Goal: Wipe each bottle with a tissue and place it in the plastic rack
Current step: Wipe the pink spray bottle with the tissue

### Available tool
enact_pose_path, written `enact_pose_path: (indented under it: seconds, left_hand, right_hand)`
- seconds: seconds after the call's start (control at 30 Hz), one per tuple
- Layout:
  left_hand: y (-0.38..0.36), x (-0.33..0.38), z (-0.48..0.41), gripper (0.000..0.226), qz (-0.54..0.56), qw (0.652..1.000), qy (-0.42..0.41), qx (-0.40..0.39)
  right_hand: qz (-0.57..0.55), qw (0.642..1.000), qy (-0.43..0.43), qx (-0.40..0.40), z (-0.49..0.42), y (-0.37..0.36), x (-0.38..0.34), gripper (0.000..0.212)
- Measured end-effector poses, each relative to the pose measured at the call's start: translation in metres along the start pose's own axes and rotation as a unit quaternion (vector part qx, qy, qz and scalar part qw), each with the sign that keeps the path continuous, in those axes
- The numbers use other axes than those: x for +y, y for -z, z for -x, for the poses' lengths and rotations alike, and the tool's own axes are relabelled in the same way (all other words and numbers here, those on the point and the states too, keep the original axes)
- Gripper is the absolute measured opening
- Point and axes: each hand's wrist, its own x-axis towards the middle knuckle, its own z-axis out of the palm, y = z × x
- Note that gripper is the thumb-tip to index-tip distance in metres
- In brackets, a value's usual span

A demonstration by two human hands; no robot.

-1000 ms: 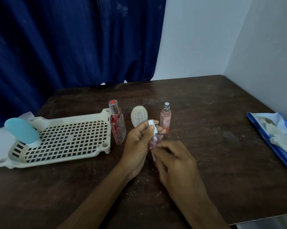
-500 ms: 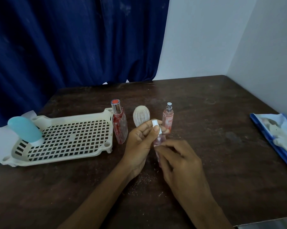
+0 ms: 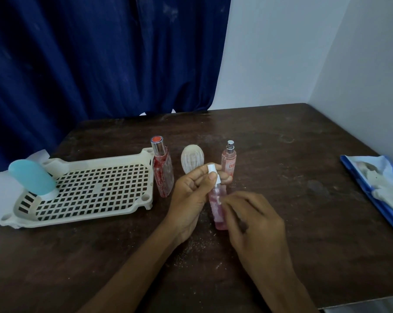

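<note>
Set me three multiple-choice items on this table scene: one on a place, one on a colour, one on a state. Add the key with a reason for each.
1. Where is the blue bottle?
A. On the bare table
B. In the plastic rack
C. On the blue packet

2. What colour is the cap of the pink bottle that is being held?
A. White
B. Black
C. Green

3. What is the left hand doing?
A. Lying flat on the table
B. Gripping the rack's rim
C. Pinching the pink bottle's top

Key:
1 B: its white cap end sits on the rack's grid near the left end.
2 A: the cap shows white above the fingertips.
3 C: thumb and fingers close round the top of the bottle at the cap.
</note>
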Motion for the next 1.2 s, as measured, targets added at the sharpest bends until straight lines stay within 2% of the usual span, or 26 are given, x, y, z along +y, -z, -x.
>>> enact_pose_path:
  seconds: [0.1, 0.17, 0.27, 0.4, 0.63, 0.87, 1.03, 1.2]
  left_hand:
    - [0.0, -0.001, 0.0, 0.023, -0.001, 1.0, 0.005, -0.012]
    - [-0.001, -0.001, 0.001, 0.024, 0.0, 1.0, 0.007, -0.027]
    - [-0.002, 0.001, 0.001, 0.024, 0.025, 0.999, 0.01, -0.036]
    - [0.0, -0.001, -0.001, 0.026, 0.053, 0.998, 0.014, -0.034]
    - [-0.001, 0.0, 0.0, 0.026, 0.047, 0.997, 0.008, -0.061]
    - [0.001, 0.002, -0.001, 0.028, 0.06, 0.996, 0.026, -0.066]
    - [-0.001, 0.004, -0.002, 0.028, 0.098, 0.993, 0.043, -0.044]
    - [-0.003, 0.005, -0.001, 0.024, 0.026, 0.999, 0.024, -0.03]
  right_hand:
    - [-0.046, 0.996, -0.077, -0.014, -0.008, 0.006, 0.01, 0.02]
    - [-0.083, 0.992, -0.097, -0.022, -0.017, 0.007, 0.009, 0.019]
    - [-0.116, 0.989, -0.091, -0.021, -0.023, 0.005, 0.003, 0.018]
    - [-0.094, 0.993, -0.057, -0.038, -0.01, 0.005, 0.0, 0.018]
    - [-0.099, 0.988, -0.112, -0.042, -0.015, 0.006, 0.014, 0.022]
    - [-0.098, 0.994, -0.048, -0.016, -0.02, 0.003, -0.002, 0.011]
    - [-0.08, 0.996, -0.015, -0.033, 0.006, 0.003, -0.007, 0.019]
    - [-0.091, 0.995, -0.008, -0.05, 0.011, 0.002, -0.009, 0.02]
